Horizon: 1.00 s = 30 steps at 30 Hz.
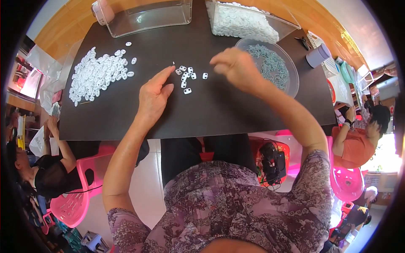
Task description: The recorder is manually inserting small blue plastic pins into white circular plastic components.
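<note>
Several small white pieces with dark holes (pixel 184 77) lie loosely grouped in the middle of the dark table. Just left of them is my left hand (pixel 152 99), open, its fingers stretched out and its thumb apart. Its fingertips come down beside a tiny white bit (pixel 173 63). My right hand (pixel 236 69) is over the table to the right of the group, next to a round clear tray (pixel 294 78). Its fingers are closed together; what they hold, if anything, is hidden. Thin grey-green metal pieces, perhaps screws (pixel 274 67), fill much of that tray.
A pile of white oval pieces (pixel 97 76) covers the table's left side. At the back stand a clear bin (pixel 149 29) and another full of white pieces (pixel 240 23). Pliers (pixel 302 42) and a purple-grey cup (pixel 318 56) are far right. People sit on both sides.
</note>
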### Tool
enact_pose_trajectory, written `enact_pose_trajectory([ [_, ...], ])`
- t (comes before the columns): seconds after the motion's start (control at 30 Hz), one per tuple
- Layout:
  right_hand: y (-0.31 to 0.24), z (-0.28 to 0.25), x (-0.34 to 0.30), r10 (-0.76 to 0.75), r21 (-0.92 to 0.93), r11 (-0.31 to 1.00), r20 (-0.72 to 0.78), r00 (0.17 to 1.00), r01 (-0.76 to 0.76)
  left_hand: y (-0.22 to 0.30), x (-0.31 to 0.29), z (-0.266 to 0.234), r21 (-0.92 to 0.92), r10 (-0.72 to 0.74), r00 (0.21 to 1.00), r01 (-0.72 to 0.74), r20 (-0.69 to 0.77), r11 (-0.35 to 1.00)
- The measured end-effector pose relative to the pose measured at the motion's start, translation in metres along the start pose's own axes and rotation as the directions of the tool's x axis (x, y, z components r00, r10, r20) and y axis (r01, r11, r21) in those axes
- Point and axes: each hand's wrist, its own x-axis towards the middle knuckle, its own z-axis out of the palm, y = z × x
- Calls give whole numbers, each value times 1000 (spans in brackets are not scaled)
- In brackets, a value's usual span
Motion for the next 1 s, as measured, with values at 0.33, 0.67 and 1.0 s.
enact_pose_trajectory([
  [0.33, -12, 35, -11, -226, -277, 932, 64, 972, 235, 30, -38, -4, -441, -241, 952, 137, -188, 887],
  [0.67, -64, 20, -23, 404, 634, 538, 383, 831, -555, 55, -43, 29, -689, -422, 906, 278, -44, 669],
  [1.0, -87, 22, -50, 358, 762, 447, 328, 874, -469, 76, -62, 44, -742, -415, 909, 244, -51, 625],
])
